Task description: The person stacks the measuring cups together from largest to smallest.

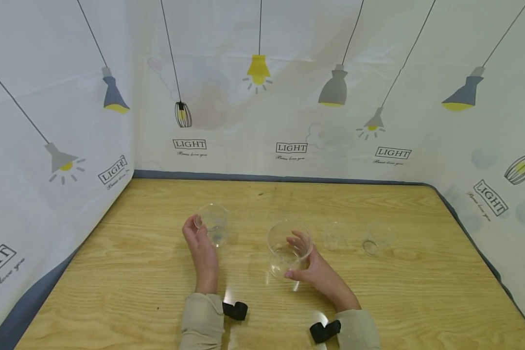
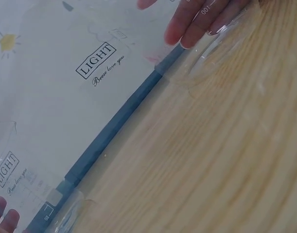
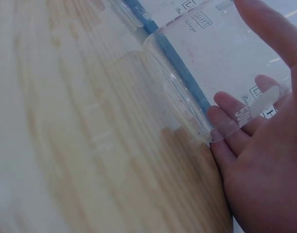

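Note:
My left hand [image 1: 204, 257] holds a clear beaker [image 1: 216, 228] from its left side, thumb in front and fingers behind. In the left wrist view, the left fingers [image 2: 189, 19] show through the beaker's clear wall by a white 100 mark. A larger clear beaker [image 1: 280, 265] is in my right hand [image 1: 321, 274], with the thumb at the front and the fingers round the far side. Close up in the right wrist view, the larger beaker [image 3: 175, 90] bears a white 500 mark, and its base is close over the wood.
To the right of the larger beaker are two smaller clear vessels, a nearer one [image 1: 334, 237] and a farther one [image 1: 372, 247], both faint against the wooden table [image 1: 420, 291]. A white printed curtain [image 1: 245, 121] encloses the table's back and sides.

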The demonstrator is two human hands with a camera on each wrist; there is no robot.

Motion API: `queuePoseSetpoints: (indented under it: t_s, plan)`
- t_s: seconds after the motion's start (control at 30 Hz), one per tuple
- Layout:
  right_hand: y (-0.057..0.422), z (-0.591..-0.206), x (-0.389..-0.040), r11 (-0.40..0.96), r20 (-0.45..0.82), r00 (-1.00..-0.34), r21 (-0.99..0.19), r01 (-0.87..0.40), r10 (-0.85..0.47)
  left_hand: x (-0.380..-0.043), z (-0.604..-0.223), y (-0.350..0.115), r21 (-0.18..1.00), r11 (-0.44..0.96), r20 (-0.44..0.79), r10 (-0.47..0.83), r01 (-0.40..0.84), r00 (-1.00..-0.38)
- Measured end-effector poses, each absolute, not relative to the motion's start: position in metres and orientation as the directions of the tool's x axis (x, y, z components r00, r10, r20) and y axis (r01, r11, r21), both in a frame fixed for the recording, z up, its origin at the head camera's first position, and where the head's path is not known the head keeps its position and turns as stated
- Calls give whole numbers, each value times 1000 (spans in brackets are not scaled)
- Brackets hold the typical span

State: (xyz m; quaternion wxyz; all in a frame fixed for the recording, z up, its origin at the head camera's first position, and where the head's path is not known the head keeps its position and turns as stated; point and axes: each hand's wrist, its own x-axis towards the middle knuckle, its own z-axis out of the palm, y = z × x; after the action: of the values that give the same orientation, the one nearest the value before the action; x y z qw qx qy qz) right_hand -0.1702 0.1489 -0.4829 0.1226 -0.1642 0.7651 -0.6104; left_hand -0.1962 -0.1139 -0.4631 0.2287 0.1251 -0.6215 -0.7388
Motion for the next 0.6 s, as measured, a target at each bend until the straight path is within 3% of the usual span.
queuePoseSetpoints:
  t_s: [0.6]
  plan:
    - [145,-457,-162,178,0,-903,-980,-85,-429,-194,-462,-114,989,7,131,-496,147,-858]
